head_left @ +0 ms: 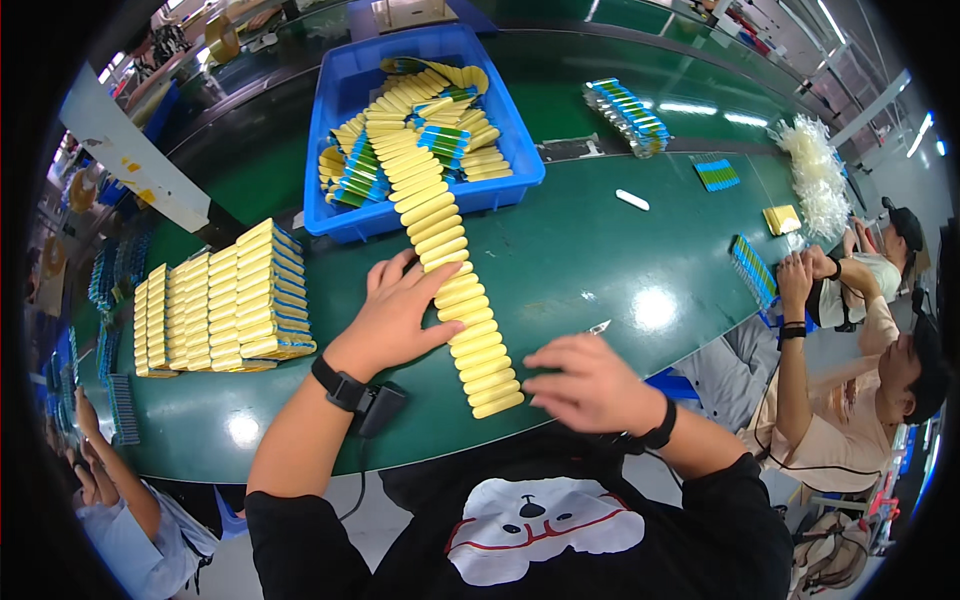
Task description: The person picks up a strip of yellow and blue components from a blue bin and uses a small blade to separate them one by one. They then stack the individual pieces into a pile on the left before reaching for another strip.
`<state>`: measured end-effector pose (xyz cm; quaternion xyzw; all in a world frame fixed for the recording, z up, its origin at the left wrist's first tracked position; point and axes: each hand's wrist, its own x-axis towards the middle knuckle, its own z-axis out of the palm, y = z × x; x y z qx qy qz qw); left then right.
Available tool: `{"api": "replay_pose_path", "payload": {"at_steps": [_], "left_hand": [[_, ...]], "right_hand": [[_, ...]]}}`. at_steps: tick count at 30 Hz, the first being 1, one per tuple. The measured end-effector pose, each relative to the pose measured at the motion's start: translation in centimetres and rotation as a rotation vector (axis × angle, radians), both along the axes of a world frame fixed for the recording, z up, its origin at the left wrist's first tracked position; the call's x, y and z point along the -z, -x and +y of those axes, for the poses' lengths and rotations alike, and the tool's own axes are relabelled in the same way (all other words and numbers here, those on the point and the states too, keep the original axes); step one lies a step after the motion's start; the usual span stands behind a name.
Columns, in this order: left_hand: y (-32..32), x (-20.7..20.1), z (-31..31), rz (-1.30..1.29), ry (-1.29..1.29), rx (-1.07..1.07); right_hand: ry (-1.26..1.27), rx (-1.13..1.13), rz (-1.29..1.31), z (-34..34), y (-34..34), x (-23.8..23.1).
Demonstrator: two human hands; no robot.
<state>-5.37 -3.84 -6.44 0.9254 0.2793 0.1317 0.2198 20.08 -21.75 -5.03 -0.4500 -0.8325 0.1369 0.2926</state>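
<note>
In the head view, the left hand [405, 310] is lying spread open, its index fingertip and thumb resting on the long yellow strip [478, 350], pressing it rather than gripping it. The strip is running from the blue bin [530, 185] down over the green table [570, 265], its loose end pointing toward the person. The right hand [580, 385] is hovering half open just beside that end, slightly blurred, seemingly holding nothing; whether its fingertips are touching the strip is impossible to tell. Handling it well is probably calling for light, even pressure from the left hand, so the linked pieces are lying flat without twisting. The far part is draping over the bin's rim, so any pulling likely needs gentleness to avoid snagging.
</note>
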Motion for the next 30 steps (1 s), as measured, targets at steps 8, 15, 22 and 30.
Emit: {"api": "replay_pose_path", "payload": {"at_steps": [8, 15, 22, 30], "left_hand": [[0.4, -0.4, 1.0, 0.049, 0.032, 0.015], [1.0, 0.1, 1.1, 0.018, 0.058, -0.009], [0.7, -0.1, 1.0, -0.021, 0.105, -0.045], [0.3, -0.4, 1.2, 0.013, 0.104, -0.049]], "right_hand": [[0.375, 0.166, -0.157, 1.4, -4.6, -1.7], [0.689, -0.014, -0.119, 4.2, -3.6, -3.2], [0.628, -0.148, 0.681, 11.8, -1.3, -1.4], [0.878, -0.162, 1.191, 14.9, 0.8, 3.1]]}}
